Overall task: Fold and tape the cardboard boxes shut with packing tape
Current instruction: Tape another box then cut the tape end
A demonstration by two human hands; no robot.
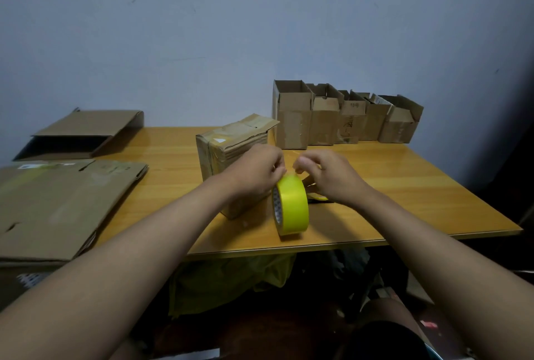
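Head view: yellow packing tape roll (291,205) stands on edge near front of table (404,186). Left hand (261,164) and right hand (329,174) pinch at roll's top, likely picking free end. Closed box (231,154) just behind, old tape on it, fresh strip not evident. Row of open boxes (344,115) at back untaped; flattened cardboard (60,203) left unfolded. Most work remains.

Glossy orange-brown wooden table (404,186), pushed against the wall. On it: a roll of yellow packing tape (291,205) standing on edge near the front, a taped brown cardboard box (228,151) just left of it, a row of five open-topped small cardboard boxes (344,119) along the back right, and flattened cardboard sheets (63,203) overhanging the left end.
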